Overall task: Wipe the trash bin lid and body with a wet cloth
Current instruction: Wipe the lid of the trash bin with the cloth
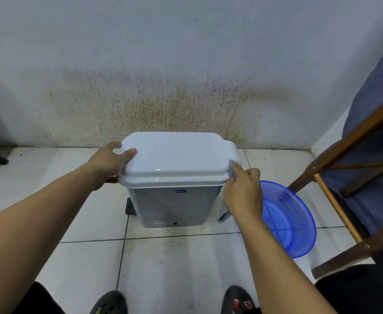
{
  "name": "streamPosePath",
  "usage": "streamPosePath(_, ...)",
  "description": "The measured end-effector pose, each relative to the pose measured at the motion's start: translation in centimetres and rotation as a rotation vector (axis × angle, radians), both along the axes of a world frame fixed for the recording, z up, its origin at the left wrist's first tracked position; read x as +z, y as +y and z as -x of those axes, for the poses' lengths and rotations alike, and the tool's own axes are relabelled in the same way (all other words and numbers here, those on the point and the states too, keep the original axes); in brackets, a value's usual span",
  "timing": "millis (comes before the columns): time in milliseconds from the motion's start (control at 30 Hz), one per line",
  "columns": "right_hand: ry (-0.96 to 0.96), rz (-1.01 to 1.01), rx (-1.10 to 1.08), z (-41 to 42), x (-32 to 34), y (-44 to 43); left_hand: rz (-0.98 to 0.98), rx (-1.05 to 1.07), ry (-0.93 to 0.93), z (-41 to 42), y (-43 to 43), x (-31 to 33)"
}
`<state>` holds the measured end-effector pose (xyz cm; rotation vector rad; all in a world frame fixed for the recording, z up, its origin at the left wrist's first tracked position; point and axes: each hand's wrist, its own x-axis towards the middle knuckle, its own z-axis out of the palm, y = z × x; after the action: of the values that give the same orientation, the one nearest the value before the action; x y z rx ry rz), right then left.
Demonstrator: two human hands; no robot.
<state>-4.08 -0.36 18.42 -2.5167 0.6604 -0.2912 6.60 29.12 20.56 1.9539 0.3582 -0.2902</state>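
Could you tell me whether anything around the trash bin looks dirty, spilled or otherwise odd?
Yes. The wall behind the trash bin is covered in brownish speckled streaks running down toward the floor, and the floor tiles in front of the bin carry a yellowish stain. A thin yellowish line of grime also sits under the lid along its front edge.

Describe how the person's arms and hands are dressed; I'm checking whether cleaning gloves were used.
No gloves: the left hand and right hand are bare. Both forearms are uncovered too, with no sleeve reaching into view, and no watch, ring or bracelet shows on either wrist or on the visible fingers.
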Motion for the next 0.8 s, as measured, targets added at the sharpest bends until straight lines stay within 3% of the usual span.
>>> streamPosePath(233, 0.0, 0.127, -0.023, 1.5, -1.6, 2.3, -0.002, -0.014, 0.049, 0.0, 0.1, 0.1)
streamPosePath(800, 0.038, -0.03, 0.328, 1.8, 0.2, 14.3, 0.009, -0.036, 0.087, 0.3, -0.1, 0.1)
